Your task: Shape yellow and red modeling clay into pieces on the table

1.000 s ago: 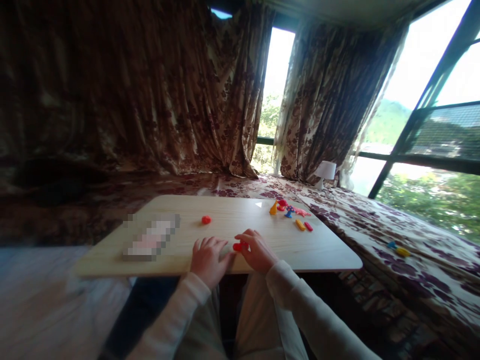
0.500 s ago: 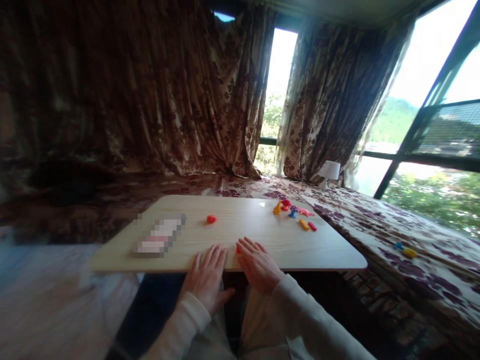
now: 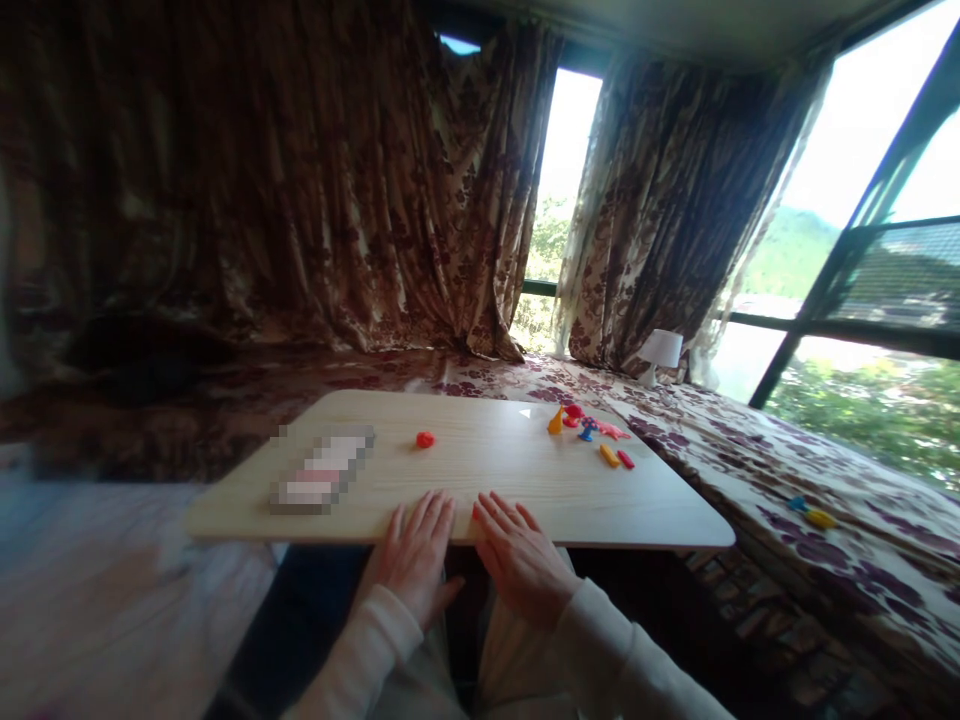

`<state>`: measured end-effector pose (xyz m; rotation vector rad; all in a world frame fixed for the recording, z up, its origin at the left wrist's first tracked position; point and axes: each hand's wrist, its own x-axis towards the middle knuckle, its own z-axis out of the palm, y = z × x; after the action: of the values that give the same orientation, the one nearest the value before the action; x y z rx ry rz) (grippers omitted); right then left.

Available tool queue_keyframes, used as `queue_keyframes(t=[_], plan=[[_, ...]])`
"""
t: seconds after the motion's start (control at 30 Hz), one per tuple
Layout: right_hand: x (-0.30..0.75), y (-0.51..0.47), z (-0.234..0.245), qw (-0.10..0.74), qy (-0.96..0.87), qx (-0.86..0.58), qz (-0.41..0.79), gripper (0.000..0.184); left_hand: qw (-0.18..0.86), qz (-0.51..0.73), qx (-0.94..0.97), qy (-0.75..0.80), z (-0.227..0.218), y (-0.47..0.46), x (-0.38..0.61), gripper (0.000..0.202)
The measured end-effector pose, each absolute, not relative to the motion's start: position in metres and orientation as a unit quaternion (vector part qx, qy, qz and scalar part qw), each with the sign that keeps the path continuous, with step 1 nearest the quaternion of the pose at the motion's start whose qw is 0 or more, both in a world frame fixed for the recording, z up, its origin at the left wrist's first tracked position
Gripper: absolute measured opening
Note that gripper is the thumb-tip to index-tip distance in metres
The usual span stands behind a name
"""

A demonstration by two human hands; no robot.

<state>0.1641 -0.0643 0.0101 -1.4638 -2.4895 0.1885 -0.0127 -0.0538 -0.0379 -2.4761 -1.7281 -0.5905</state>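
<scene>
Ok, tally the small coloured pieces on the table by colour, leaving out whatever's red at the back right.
Red: 2 (a round lump; a red bit peeking out at the right hand, mostly hidden)
Yellow: 2 (a cone-like piece; a yellow stick)
Blue: 1 (a blue piece)
Pink: 2 (a spread-out piece; a pink stick)
Total: 7

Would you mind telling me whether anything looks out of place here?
Possibly one thing: a small blue and yellow item lies off the pale wood-grained table, on the purple-flowered fabric to the right, apart from the small colourful toys on the table. I see no spill or damage.
</scene>
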Motion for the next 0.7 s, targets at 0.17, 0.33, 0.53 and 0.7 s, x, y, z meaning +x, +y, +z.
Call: queue_keyframes(t=[0.17, 0.33, 0.53, 0.7], plan=[[0.145, -0.015, 0.013, 0.135, -0.821, -0.552, 0.06, 0.049, 0.045, -0.183, -0.808, -0.559, -0.036, -0.053, -0.014, 0.079], [0.139, 0.013, 0.012, 0.143, -0.811, -0.565, 0.055, 0.047, 0.053, -0.18, -0.808, -0.559, -0.036, -0.053, -0.014, 0.079], [0.161, -0.054, 0.008, 0.129, -0.849, -0.51, 0.057, 0.05, 0.04, -0.185, -0.804, -0.564, -0.037, -0.054, -0.012, 0.078], [0.158, -0.053, 0.009, 0.125, -0.843, -0.519, 0.065, 0.051, 0.044, -0.177, -0.803, -0.567, -0.035, -0.055, -0.012, 0.077]])
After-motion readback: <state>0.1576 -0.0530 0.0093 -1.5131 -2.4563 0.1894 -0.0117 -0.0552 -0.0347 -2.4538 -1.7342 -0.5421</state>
